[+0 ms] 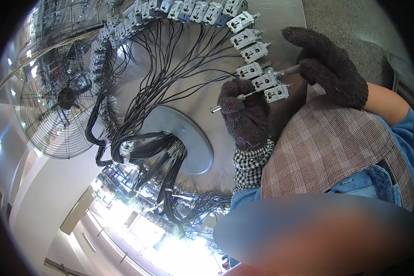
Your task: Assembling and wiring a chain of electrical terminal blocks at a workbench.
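My left hand, in a dark brown knitted glove with a checked cuff, is closed around a thin metal rod with a wider shiny end sticking out to the left. My right hand, gloved alike, has its index finger stretched out and its thumb against a grey cylindrical piece; its other fingers are partly hidden. That piece points at a small metal block with cut-out holes. Another such block lies just nearer to me, beside my left fingers.
More metal blocks line the round metal table's edge. Black wires run from them through a grey oval ring in the middle. A caged fan stands at the left. Bundled cables hang at the near side.
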Available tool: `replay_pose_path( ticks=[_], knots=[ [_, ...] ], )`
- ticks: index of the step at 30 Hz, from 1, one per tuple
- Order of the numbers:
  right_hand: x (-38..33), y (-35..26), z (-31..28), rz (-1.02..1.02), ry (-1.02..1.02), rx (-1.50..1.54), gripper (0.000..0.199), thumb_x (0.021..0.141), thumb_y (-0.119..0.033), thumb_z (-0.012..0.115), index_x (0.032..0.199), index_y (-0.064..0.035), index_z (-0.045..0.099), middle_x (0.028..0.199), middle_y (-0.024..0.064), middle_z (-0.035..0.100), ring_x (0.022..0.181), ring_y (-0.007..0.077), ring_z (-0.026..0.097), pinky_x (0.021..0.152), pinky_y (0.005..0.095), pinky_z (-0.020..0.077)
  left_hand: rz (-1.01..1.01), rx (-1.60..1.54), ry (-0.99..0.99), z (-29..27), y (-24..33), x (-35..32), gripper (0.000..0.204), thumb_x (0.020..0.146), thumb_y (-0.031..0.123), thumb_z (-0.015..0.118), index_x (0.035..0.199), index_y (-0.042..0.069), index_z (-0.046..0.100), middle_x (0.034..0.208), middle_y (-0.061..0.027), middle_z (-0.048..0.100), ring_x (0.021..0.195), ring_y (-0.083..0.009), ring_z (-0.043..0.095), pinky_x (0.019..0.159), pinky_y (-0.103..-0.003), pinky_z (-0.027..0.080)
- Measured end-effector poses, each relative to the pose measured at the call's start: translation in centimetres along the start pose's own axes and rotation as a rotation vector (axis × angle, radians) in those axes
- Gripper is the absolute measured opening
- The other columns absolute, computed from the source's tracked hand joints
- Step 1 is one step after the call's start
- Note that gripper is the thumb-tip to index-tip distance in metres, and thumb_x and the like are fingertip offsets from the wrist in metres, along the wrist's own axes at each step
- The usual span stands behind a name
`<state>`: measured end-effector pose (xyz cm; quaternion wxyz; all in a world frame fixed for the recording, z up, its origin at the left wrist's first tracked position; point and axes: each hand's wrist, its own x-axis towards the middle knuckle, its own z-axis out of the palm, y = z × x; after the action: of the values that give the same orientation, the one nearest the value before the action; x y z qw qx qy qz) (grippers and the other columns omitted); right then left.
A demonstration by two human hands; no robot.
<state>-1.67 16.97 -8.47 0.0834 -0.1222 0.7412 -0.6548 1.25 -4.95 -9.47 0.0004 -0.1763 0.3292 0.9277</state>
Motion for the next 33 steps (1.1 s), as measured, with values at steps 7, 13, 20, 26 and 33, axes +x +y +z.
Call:
replay_pose_path(
  ticks=[7, 13, 20, 26, 33],
  knots=[
    [-0.4, 1.2, 0.0, 0.033, 0.044, 0.087, 0.048, 0.088, -0.016, 0.063, 0.132, -0.0060, 0.047, 0.115, 0.0158, 0.057, 0.077, 0.0130, 0.059, 0.074, 0.0266, 0.0536, -0.018, -0.013, -0.128, -0.3, -0.1, 0.2, 0.033, 0.085, 0.026, 0.065, 0.106, 0.001, 0.057, 0.105, -0.0109, 0.061, 0.099, -0.0248, 0.060, 0.090, -0.038, 0.050],
    [-1.8, 2.8, -1.0, -0.397, -0.035, -0.265, 0.053, 0.071, -0.009, 0.077, 0.117, -0.0009, 0.053, 0.137, 0.0214, 0.038, 0.078, 0.0141, 0.058, 0.058, 0.0216, 0.0523, 0.077, -0.019, -0.220, -2.7, -0.3, -0.4, 0.035, 0.090, 0.029, 0.061, 0.112, 0.002, 0.057, 0.117, -0.0109, 0.060, 0.114, -0.0266, 0.055, 0.102, -0.043, 0.042],
    [-3.4, 5.4, 0.4, -0.424, 0.039, -0.224, 0.043, 0.085, -0.016, 0.064, 0.123, -0.0039, 0.049, 0.135, 0.0203, 0.042, 0.086, 0.0162, 0.058, 0.059, 0.0231, 0.0509, 0.162, 0.237, -0.162, -2.4, -0.5, -1.4, 0.035, 0.091, 0.027, 0.058, 0.119, 0.006, 0.057, 0.126, -0.0102, 0.056, 0.122, -0.0258, 0.050, 0.104, -0.047, 0.041],
    [-3.7, 3.3, 0.6, 0.241, 0.018, 0.371, 0.043, 0.086, -0.010, 0.064, 0.126, -0.0047, 0.049, 0.131, 0.0156, 0.048, 0.094, 0.0159, 0.057, 0.067, 0.0287, 0.0535, 0.167, 0.190, -0.254, -2.5, -1.0, -0.5, 0.034, 0.093, 0.028, 0.057, 0.118, 0.006, 0.057, 0.123, -0.0106, 0.058, 0.119, -0.0256, 0.052, 0.101, -0.046, 0.044],
    [-4.6, 3.9, 2.6, 0.256, 0.119, 0.357, 0.036, 0.084, -0.011, 0.065, 0.117, -0.0052, 0.053, 0.126, 0.0133, 0.051, 0.080, 0.0182, 0.061, 0.066, 0.0251, 0.0516, 0.196, 0.241, -0.090, -2.8, -1.1, -1.0, 0.036, 0.094, 0.032, 0.055, 0.112, 0.001, 0.054, 0.117, -0.0136, 0.056, 0.116, -0.0264, 0.052, 0.104, -0.045, 0.040]
  ],
)
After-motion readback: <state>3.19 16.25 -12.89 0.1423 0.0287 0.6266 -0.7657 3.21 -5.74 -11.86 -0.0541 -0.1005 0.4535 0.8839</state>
